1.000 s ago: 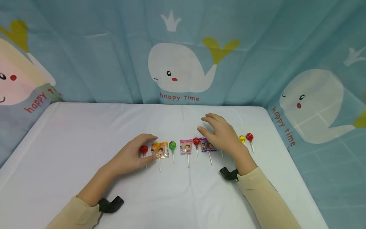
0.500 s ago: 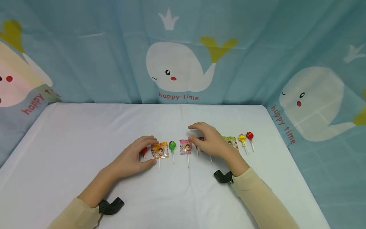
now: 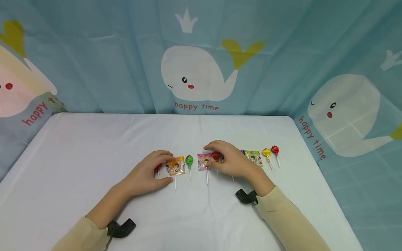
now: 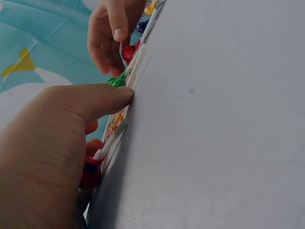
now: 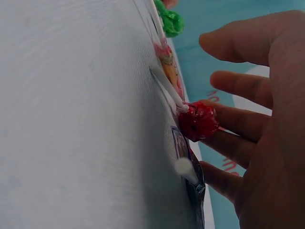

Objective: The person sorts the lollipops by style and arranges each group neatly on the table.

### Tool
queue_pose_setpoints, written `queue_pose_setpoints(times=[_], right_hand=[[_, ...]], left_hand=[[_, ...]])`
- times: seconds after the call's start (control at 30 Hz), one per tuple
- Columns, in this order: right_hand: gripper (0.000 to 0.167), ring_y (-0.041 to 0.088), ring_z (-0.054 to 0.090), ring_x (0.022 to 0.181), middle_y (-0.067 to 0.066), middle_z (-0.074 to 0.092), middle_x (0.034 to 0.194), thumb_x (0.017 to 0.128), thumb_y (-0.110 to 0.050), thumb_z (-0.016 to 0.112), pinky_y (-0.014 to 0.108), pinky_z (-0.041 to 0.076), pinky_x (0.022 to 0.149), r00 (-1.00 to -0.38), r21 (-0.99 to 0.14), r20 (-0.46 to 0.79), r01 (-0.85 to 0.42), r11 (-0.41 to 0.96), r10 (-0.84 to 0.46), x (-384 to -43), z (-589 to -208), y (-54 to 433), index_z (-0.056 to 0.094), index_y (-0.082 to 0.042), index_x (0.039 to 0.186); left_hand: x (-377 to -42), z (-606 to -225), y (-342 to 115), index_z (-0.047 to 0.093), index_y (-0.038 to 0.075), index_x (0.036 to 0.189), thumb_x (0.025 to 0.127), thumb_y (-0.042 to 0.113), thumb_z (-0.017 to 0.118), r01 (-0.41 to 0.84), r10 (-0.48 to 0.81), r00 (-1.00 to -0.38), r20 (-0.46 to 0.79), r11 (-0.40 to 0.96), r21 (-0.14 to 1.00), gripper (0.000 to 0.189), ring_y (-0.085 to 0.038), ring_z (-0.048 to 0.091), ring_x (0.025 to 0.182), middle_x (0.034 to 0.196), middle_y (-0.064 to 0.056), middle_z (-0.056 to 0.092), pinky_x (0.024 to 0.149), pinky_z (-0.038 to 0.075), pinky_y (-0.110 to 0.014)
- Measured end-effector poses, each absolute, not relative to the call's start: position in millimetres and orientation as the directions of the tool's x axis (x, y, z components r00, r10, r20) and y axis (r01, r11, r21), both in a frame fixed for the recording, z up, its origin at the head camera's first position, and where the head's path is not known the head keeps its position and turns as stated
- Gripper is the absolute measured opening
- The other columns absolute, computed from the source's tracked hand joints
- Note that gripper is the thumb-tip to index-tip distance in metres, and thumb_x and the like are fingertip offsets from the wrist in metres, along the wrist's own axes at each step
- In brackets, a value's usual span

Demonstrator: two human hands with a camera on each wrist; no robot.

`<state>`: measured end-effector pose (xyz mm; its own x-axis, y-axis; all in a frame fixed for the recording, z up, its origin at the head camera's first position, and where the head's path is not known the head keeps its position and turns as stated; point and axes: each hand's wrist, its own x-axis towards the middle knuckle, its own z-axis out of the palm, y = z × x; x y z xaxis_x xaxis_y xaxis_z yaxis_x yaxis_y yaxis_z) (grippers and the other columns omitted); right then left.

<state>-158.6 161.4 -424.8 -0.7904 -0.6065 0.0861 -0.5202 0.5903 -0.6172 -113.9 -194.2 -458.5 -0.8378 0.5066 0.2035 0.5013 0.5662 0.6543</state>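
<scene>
My left hand (image 3: 144,176) arches around an orange-wrapped flat lollipop (image 3: 177,166), thumb near its white stick and a gap between thumb and fingers. Under that palm lies a red round lollipop (image 4: 90,172), partly hidden in the head view. My right hand (image 3: 233,161) hovers low over another red round lollipop (image 5: 198,121) and a purple-wrapped flat one (image 5: 196,191). Its fingers are spread and loosely bent, with nothing pinched. Just left of its fingertips lies a pink-wrapped flat lollipop (image 3: 204,161). A green round lollipop (image 3: 189,160) sits between the two hands.
The row continues to the right with a green-wrapped flat lollipop (image 3: 254,157), a yellow round one (image 3: 266,152) and a red one (image 3: 275,150). All lie on a white-covered table (image 3: 176,223). A blue whale-print curtain (image 3: 132,69) hangs behind it.
My right hand has moved left and down toward the pink and red lollipops, uncovering the green-wrapped and yellow ones. The left hand has stayed nearly in place.
</scene>
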Motion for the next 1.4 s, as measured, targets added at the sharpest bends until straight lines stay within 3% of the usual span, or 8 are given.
queue_pose_setpoints(times=[0.3, 0.47, 0.97, 1.4], right_hand=[[0.05, 0.018, 0.063, 0.129, -0.004, 0.068, 0.141, 0.094, -0.029, 0.081, 0.049, 0.047, 0.117, -0.752, -0.531, 0.118, -0.599, 0.599, -0.648, -159.5, -427.6, 159.2, 0.071, -0.015, 0.141], [0.05, 0.017, 0.062, 0.131, -0.005, 0.069, 0.138, 0.092, -0.031, 0.08, 0.048, 0.044, 0.119, -0.742, -0.482, 0.118, -0.624, 0.616, -0.659, -158.8, -428.7, 157.2, 0.072, -0.016, 0.139], [0.051, 0.019, 0.059, 0.137, -0.004, 0.068, 0.139, 0.089, -0.028, 0.083, 0.046, 0.041, 0.122, -0.732, -0.438, 0.133, -0.648, 0.623, -0.668, -155.9, -431.2, 157.3, 0.073, -0.017, 0.138], [0.041, 0.016, 0.063, 0.128, -0.007, 0.07, 0.129, 0.089, -0.026, 0.085, 0.044, 0.045, 0.118, -0.707, -0.419, 0.173, -0.683, 0.599, -0.685, -154.9, -431.0, 155.5, 0.077, -0.017, 0.128]], left_hand=[[-115.3, -459.3, -192.4, 0.07, 0.019, 0.144, 0.084, 0.026, 0.096, 0.542, 0.515, -0.822, 0.244, 0.571, 0.617, 0.066, -0.026, 0.054, 0.143, 0.15, 0.001, 0.062, 0.119, 0.044, -0.054], [-116.3, -459.7, -192.4, 0.072, 0.02, 0.142, 0.084, 0.026, 0.096, 0.559, 0.522, -0.812, 0.259, 0.573, 0.599, 0.063, -0.027, 0.054, 0.143, 0.149, 0.0, 0.062, 0.118, 0.045, -0.054], [-120.1, -461.1, -191.6, 0.077, 0.02, 0.135, 0.084, 0.028, 0.096, 0.606, 0.529, -0.786, 0.319, 0.562, 0.563, 0.055, -0.024, 0.058, 0.138, 0.142, 0.005, 0.067, 0.116, 0.045, -0.052], [-121.4, -458.7, -190.5, 0.08, 0.02, 0.129, 0.084, 0.024, 0.095, 0.588, 0.512, -0.798, 0.317, 0.549, 0.594, 0.048, -0.025, 0.058, 0.137, 0.142, 0.003, 0.066, 0.115, 0.047, -0.053]])
